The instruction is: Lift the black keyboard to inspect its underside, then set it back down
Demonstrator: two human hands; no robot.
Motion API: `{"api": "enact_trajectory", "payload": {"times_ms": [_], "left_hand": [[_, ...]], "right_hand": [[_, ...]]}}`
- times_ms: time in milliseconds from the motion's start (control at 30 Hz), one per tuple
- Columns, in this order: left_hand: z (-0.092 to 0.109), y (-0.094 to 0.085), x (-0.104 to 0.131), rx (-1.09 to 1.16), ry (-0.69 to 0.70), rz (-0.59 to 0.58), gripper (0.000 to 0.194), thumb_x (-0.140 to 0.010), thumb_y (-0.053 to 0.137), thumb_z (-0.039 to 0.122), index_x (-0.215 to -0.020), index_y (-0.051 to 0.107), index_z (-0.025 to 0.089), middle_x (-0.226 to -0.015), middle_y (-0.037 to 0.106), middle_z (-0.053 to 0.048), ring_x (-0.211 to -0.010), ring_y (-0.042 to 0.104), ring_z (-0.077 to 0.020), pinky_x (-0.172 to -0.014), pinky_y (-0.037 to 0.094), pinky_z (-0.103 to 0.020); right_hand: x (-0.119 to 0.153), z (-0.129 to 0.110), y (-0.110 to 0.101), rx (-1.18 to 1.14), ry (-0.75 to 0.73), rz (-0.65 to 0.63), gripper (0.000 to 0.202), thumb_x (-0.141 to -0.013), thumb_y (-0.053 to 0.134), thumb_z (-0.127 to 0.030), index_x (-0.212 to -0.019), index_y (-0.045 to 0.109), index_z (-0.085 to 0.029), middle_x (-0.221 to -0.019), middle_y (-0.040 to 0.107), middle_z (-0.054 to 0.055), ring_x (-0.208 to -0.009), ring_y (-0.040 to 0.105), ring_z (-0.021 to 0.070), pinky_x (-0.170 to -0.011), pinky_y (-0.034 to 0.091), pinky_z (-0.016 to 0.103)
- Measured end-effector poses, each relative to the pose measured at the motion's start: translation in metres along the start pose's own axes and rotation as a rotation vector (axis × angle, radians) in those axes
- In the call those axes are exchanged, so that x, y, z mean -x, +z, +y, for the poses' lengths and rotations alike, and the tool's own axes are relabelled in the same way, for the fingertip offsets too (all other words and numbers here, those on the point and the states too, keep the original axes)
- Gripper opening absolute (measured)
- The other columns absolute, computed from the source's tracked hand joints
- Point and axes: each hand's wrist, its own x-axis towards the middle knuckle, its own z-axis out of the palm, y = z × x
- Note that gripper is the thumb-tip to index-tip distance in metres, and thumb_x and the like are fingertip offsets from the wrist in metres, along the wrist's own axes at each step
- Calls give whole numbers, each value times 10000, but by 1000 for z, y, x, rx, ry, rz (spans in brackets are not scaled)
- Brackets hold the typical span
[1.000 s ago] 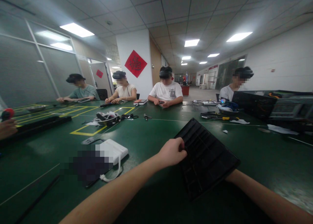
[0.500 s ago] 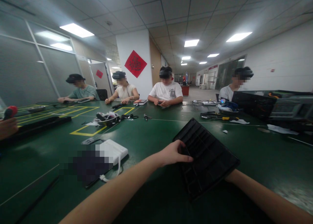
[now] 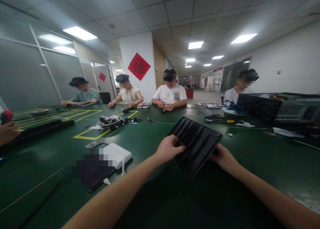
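Note:
A black tray with divided compartments is held tilted above the green table, its compartment side turned toward me. My left hand grips its left edge, with the thumb over the front and the fingers partly hidden. At the opposite edge, my right hand holds the tray from behind; most of its fingers are out of sight. No loose items can be made out in the compartments.
On the green table, a white power adapter with a cable lies beside a blurred dark device. Farther back stand a bowl of cables and, at right, a computer case. Several people sit around; another person's hand shows at left.
The tray has shifted left and turned to a steeper tilt. My right hand has come out from beneath it to the right edge, while my left hand has moved slightly left.

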Motion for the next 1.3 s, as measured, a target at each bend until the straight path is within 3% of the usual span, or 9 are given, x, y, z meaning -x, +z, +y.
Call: {"api": "enact_trajectory", "payload": {"times_ms": [133, 267, 400, 500, 733, 900, 1033, 1167, 1300], "left_hand": [[-36, -37, -27, -188, -318, 77, 381, -656, 528, 518, -769, 596, 160, -741, 614, -32, -679, 571, -168, -510, 358, -215], [-79, -82, -44, -317, -530, 117, 433, -655, 504, 528, -736, 620, 119, -829, 637, -134, -800, 588, -274, -569, 395, -271], [-109, -112, -45, -412, -687, 129, 485, -649, 517, 498, -861, 618, 74, -1004, 597, -205, -936, 548, -341, -677, 418, -335], [-125, -118, -42, -444, -749, 107, 491, -639, 539, 464, -921, 610, 69, -1069, 571, -210, -984, 524, -349, -738, 416, -366], [-144, -110, -46, -444, -771, 42, 457, -580, 614, 422, -918, 630, 114, -1068, 587, -172, -977, 537, -333, -749, 432, -372], [-133, -104, -45, -443, -729, 74, 432, -606, 589, 430, -882, 633, 101, -1069, 580, -193, -999, 521, -350, -765, 421, -383], [-106, -89, -47, -396, -633, 116, 438, -686, 504, 460, -858, 614, 73, -1000, 596, -221, -964, 540, -352, -732, 422, -373], [-59, -50, -41, -274, -420, 122, 421, -786, 394, 456, -908, 566, 91, -953, 608, -181, -879, 578, -281, -683, 425, -315], [-7, -2, -15, -127, -128, 71, 327, -825, 376, 430, -947, 508, 157, -930, 605, -79, -841, 571, -171, -685, 417, -223]], "right_hand": [[-13, 26, -23, 220, 148, 104, 455, -724, 501, -372, -1131, 479, -169, -1104, 509, 72, -1072, 406, 236, -929, 347, 401], [-15, 39, -29, 369, 261, 67, 462, -720, 460, -398, -1094, 516, -134, -1031, 551, 112, -990, 450, 292, -850, 381, 463], [-14, 37, -25, 492, 271, 113, 568, -729, 397, -474, -1189, 426, -142, -1230, 401, 126, -1149, 298, 337, -920, 254, 562], [-15, 38, -23, 544, 273, 135, 598, -742, 350, -504, -1220, 383, -147, -1258, 365, 113, -1169, 278, 312, -935, 268, 522], [-16, 39, -22, 540, 319, 113, 564, -733, 388, -457, -1202, 404, -145, -1232, 394, 108, -1141, 311, 311, -917, 295, 497], [-16, 41, -25, 452, 340, 49, 535, -727, 456, -407, -1194, 422, -147, -1144, 479, 117, -1089, 375, 303, -923, 287, 498], [-16, 32, -27, 318, 362, 62, 503, -741, 477, -356, -1188, 428, -133, -1134, 489, 111, -1075, 381, 289, -911, 321, 463], [-11, 2, -17, 135, 258, 49, 417, -764, 469, -306, -1152, 453, -150, -1146, 480, 49, -1078, 390, 202, -952, 324, 347], [1, -26, -1, -192, 37, -100, 383, -768, 481, -311, -1135, 442, -213, -1150, 468, 8, -1061, 430, 136, -942, 354, 286]]}}
